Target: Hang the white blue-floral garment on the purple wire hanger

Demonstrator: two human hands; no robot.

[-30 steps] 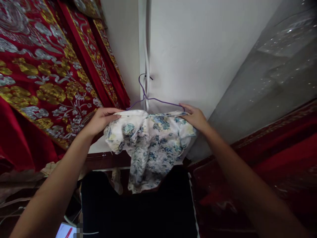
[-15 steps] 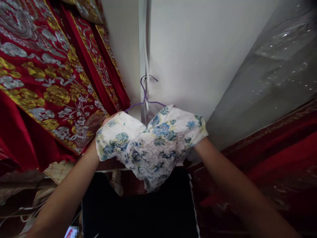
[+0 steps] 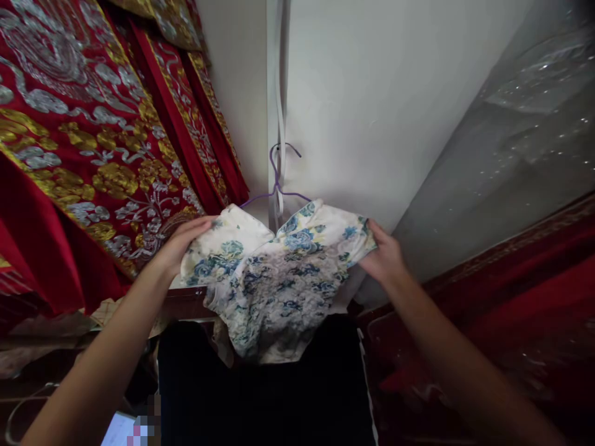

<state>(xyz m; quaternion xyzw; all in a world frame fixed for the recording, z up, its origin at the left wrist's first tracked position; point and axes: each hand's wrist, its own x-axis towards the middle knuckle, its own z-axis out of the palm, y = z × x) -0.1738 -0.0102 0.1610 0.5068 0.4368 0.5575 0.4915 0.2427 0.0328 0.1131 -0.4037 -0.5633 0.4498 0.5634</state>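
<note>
A: Your left hand (image 3: 176, 248) and right hand (image 3: 383, 257) have come out into view; half a second ago the shirt (image 3: 283, 279) covered them. The hanger (image 3: 277, 187) is about where it was.

B: How are your fingers set?

A: Below and right of the hanger, your right hand pinches the edge of one sleeve (image 3: 357, 238). Your left is below and left of the hanger, fingers along the top of the shirt. Its thumb is hidden, so I can't tell whether it grips.

B: And your shirt?

A: Just under the hanger, stretched between your hands, white with blue and green flowers. The hanger's arms run down into the shirt, where their ends are hidden. The lower part is rumpled, coming down in front of your black clothes (image 3: 264, 402).

B: What's around you further out?

A: Above the hanger a white cord (image 3: 281, 93) runs up along a pale wall (image 3: 362, 111); the hook crosses it. Left of the hanger hangs a red drape (image 3: 186, 148) with gold and silver flowers. Well to its right is glittery grey material (image 3: 525, 142), with dark red cloth (image 3: 534, 310) beneath. A lit screen (image 3: 118, 427), partly masked, lies well below and left of the hanger.
</note>
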